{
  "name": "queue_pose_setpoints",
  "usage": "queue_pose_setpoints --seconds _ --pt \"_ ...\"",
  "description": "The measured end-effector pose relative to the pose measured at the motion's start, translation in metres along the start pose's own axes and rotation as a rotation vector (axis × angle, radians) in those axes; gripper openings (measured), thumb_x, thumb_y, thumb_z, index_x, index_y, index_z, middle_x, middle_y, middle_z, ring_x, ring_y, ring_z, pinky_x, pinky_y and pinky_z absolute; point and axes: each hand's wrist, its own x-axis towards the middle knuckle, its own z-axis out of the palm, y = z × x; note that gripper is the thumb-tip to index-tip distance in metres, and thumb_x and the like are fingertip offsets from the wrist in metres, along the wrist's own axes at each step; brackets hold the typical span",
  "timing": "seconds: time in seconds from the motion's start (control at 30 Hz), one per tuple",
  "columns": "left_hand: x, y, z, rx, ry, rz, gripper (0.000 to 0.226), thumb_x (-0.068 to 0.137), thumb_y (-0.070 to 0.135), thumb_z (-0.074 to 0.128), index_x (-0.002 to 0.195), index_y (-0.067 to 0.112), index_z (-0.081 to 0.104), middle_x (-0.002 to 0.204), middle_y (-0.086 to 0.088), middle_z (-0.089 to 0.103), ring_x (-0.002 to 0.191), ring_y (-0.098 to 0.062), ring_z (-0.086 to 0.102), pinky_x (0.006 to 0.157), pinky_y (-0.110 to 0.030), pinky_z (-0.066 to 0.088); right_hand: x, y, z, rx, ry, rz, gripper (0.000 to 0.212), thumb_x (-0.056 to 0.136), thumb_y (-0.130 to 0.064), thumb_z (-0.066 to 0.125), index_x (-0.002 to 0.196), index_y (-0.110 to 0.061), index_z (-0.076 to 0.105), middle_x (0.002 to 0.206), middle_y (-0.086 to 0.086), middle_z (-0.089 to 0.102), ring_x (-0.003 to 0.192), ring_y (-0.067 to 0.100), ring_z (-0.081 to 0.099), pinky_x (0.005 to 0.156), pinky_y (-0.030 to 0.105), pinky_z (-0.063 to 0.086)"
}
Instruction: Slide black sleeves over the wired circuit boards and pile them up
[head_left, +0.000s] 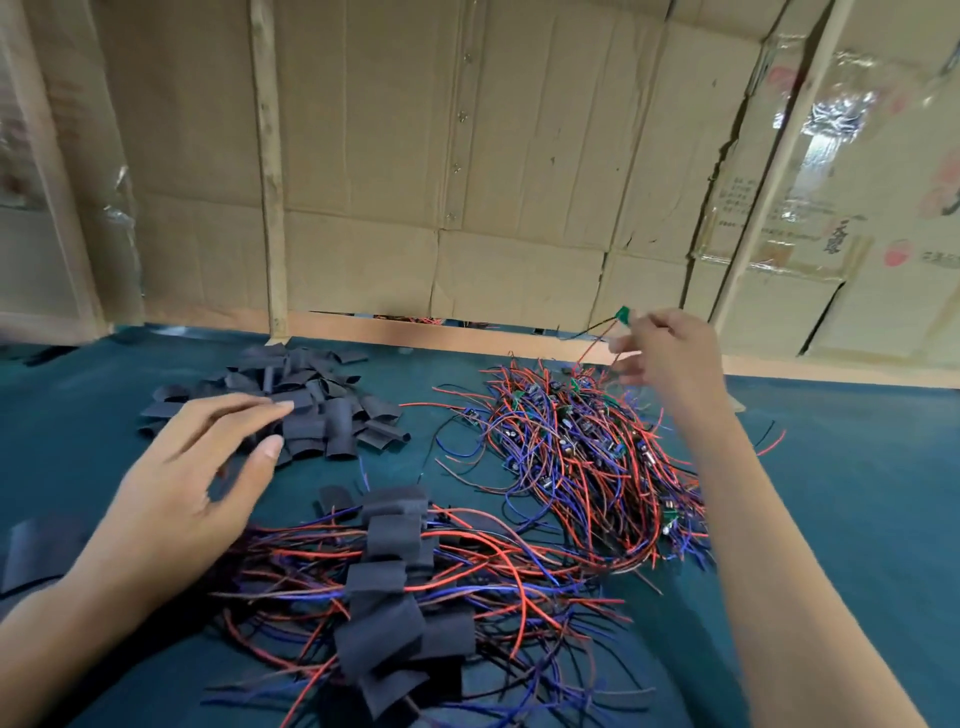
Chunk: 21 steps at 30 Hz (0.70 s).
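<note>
A heap of loose black sleeves (311, 405) lies at the back left of the teal table. My left hand (202, 462) hovers over its near edge with fingers spread and nothing in them. A tangle of bare wired circuit boards (576, 457) with red, blue and black wires sits at centre right. Above its far end my right hand (665, 353) pinches the wires of one small green circuit board (622, 315), lifted off the heap. A pile of sleeved boards (395, 587) lies in front of me at the centre.
The teal table cover (841, 519) stretches right of the wire heap. A wall of cardboard sheets (467, 156) and wooden posts (270, 171) closes off the table's far edge. One stray black sleeve (31, 551) lies near the left edge.
</note>
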Motion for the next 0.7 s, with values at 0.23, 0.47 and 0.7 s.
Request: queue_pose_setpoints --seconds 0.23,0.47,0.7 --pt "-0.003 0.005 -0.001 -0.012 -0.027 0.04 0.026 0.098 0.041 0.053 0.124 0.038 0.056 0.127 0.023 0.048 0.104 0.005 0.053 0.09 -0.011 0.037 -0.065 -0.083 0.014 0.597 -0.394 -0.316 0.014 0.086 0.001 0.06 0.09 -0.011 0.064 0.076 0.009 0.07 0.066 0.027 0.066 0.063 0.036 0.056" --pt "-0.006 0.036 0.001 -0.059 -0.03 0.19 0.036 0.094 0.031 0.057 0.124 0.012 0.064 0.132 -0.003 0.051 0.118 -0.001 0.05 0.102 -0.02 0.039 -0.147 0.012 0.044 -0.223 -0.252 -0.576 0.024 0.084 -0.026 0.072 0.1 -0.038 0.059 0.062 -0.015 0.053 0.054 0.004 0.045 0.058 0.017 0.034" --pt "-0.016 0.062 -0.001 -0.048 -0.134 0.259 0.046 0.089 0.033 0.062 0.132 0.015 0.061 0.14 -0.001 0.052 0.129 -0.007 0.05 0.112 -0.019 0.032 -0.144 0.029 0.038 -0.193 -0.143 -0.498 0.023 0.093 -0.034 0.066 0.116 -0.028 0.07 0.085 -0.023 0.065 0.069 0.001 0.058 0.069 0.01 0.042"
